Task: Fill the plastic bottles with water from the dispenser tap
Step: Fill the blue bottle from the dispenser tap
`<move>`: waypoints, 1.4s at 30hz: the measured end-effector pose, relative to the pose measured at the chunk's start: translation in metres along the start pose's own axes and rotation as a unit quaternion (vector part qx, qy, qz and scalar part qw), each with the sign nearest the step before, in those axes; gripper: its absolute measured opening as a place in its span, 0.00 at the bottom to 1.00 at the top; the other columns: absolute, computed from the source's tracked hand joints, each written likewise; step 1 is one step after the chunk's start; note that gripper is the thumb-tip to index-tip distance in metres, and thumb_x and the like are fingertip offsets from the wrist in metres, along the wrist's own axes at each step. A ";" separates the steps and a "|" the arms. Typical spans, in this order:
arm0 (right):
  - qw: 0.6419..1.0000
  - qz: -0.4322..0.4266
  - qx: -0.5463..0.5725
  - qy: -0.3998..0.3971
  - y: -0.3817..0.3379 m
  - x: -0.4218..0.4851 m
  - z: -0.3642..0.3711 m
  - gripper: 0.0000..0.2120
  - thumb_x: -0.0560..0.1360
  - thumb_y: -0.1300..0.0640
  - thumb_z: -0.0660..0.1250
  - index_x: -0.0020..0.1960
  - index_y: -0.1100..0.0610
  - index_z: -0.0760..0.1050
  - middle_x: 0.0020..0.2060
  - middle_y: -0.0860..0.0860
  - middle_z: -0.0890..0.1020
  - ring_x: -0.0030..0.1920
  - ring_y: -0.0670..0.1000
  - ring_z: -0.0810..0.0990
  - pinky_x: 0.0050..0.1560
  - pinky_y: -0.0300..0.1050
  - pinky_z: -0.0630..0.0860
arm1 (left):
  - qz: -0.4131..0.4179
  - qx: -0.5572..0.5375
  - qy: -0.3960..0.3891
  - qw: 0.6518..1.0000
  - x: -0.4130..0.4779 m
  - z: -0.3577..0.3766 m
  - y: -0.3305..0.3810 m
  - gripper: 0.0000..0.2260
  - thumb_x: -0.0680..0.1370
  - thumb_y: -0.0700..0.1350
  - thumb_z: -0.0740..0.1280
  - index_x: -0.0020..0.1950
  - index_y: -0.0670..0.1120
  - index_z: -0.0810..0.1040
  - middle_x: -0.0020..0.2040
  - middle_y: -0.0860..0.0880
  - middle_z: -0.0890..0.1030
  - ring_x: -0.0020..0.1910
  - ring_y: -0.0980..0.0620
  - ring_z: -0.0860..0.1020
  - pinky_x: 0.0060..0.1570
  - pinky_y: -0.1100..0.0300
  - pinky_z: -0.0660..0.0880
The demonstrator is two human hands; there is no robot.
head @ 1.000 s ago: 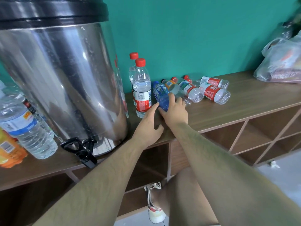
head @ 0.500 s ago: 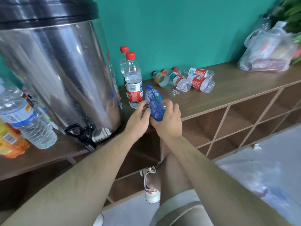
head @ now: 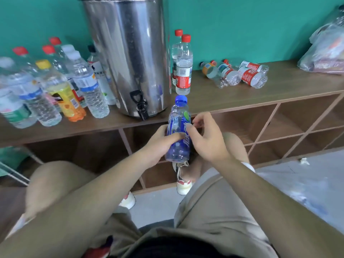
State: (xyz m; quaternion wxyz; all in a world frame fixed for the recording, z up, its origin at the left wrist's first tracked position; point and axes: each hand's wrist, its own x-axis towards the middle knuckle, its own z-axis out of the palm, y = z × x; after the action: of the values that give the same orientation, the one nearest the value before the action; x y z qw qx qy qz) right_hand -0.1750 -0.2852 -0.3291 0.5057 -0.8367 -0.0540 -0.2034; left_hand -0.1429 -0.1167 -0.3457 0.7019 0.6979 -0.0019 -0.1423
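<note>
**Blue bottle off the bench, cap still on**

A moment ago the blue bottle (head: 178, 127) lay on the bench (head: 242, 95) under both hands. It is now lifted clear and held upright in front of the bench edge, just right of and below the tap (head: 140, 104) of the steel dispenser (head: 130, 53).

The left hand (head: 162, 144) is wrapped round the bottle's lower half. The right hand (head: 204, 138) sits beside the label with its fingers loosely curled; whether it grips or only touches cannot be told.

The blue cap (head: 181, 100) is still on, so unscrewing probably comes before any filling.

Capped bottles (head: 55, 90) crowd the bench left of the dispenser. Two red-capped bottles (head: 183, 69) stand to its right, and empty bottles (head: 236, 76) lie further along near a plastic bag (head: 327, 53). Open shelves (head: 279, 123) run beneath the bench, and the wall (head: 242, 25) is green.
</note>
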 end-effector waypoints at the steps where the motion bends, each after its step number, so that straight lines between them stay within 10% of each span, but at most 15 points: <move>1: 0.999 0.048 -0.020 -0.009 -0.004 0.006 0.003 0.17 0.80 0.43 0.71 0.53 0.54 0.70 0.41 0.47 0.78 0.45 0.51 0.79 0.50 0.54 0.77 | -0.001 0.027 -0.001 1.000 -0.009 -0.008 -0.006 0.28 0.66 0.50 0.78 0.64 0.47 0.76 0.54 0.46 0.87 0.50 0.47 0.87 0.49 0.50 0.83; 10: 0.973 0.138 -0.099 -0.156 -0.017 0.026 0.070 0.25 0.70 0.28 0.72 0.50 0.45 0.70 0.43 0.42 0.82 0.43 0.44 0.83 0.41 0.44 0.75 | 0.052 0.261 0.051 0.963 -0.022 -0.047 -0.030 0.34 0.63 0.62 0.81 0.62 0.60 0.66 0.51 0.61 0.81 0.46 0.72 0.80 0.36 0.73 0.74; 14: 0.954 0.171 -0.169 -0.178 -0.006 0.030 0.090 0.34 0.74 0.19 0.56 0.45 0.51 0.74 0.40 0.48 0.83 0.41 0.52 0.85 0.48 0.52 0.80 | 0.058 0.341 0.065 0.936 -0.012 -0.072 -0.042 0.32 0.66 0.56 0.82 0.62 0.60 0.66 0.50 0.60 0.80 0.44 0.62 0.82 0.39 0.68 0.74; 22: 0.938 0.177 -0.214 -0.206 0.019 0.049 0.120 0.35 0.83 0.30 0.50 0.30 0.53 0.73 0.34 0.50 0.79 0.42 0.56 0.79 0.47 0.49 0.69 | 0.128 0.615 0.096 0.772 0.002 -0.118 -0.032 0.33 0.67 0.58 0.79 0.67 0.55 0.68 0.55 0.55 0.77 0.46 0.56 0.72 0.44 0.58 0.68; 32: 0.985 -0.017 -0.085 -0.149 0.007 0.042 0.105 0.31 0.80 0.33 0.50 0.30 0.55 0.64 0.25 0.50 0.68 0.30 0.50 0.68 0.36 0.53 0.65 | 0.081 0.490 0.003 0.868 -0.003 -0.132 -0.008 0.35 0.57 0.62 0.74 0.63 0.61 0.71 0.46 0.61 0.79 0.43 0.58 0.80 0.37 0.67 0.72; 38: 0.959 -0.066 -0.061 -0.268 0.004 0.044 0.091 0.25 0.83 0.35 0.55 0.50 0.58 0.73 0.43 0.54 0.78 0.46 0.54 0.76 0.51 0.52 0.75 | 0.008 0.353 -0.070 0.933 -0.008 -0.148 -0.010 0.28 0.59 0.53 0.82 0.55 0.67 0.75 0.48 0.60 0.85 0.45 0.58 0.86 0.39 0.64 0.82; 42: 0.954 -0.078 0.013 -0.290 0.008 0.045 0.086 0.14 0.83 0.54 0.64 0.66 0.59 0.76 0.59 0.55 0.80 0.59 0.51 0.78 0.62 0.44 0.74 | -0.012 0.318 -0.071 0.945 -0.007 -0.154 -0.013 0.28 0.59 0.52 0.82 0.54 0.67 0.76 0.47 0.58 0.86 0.44 0.56 0.86 0.38 0.62 0.82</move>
State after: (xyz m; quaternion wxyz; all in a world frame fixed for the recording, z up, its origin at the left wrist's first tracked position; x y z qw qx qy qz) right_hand -0.1074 -0.2195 -0.3525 0.4613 -0.8463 -0.2662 0.0096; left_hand -0.1208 0.0359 -0.3611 0.4395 0.8729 -0.0887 -0.1923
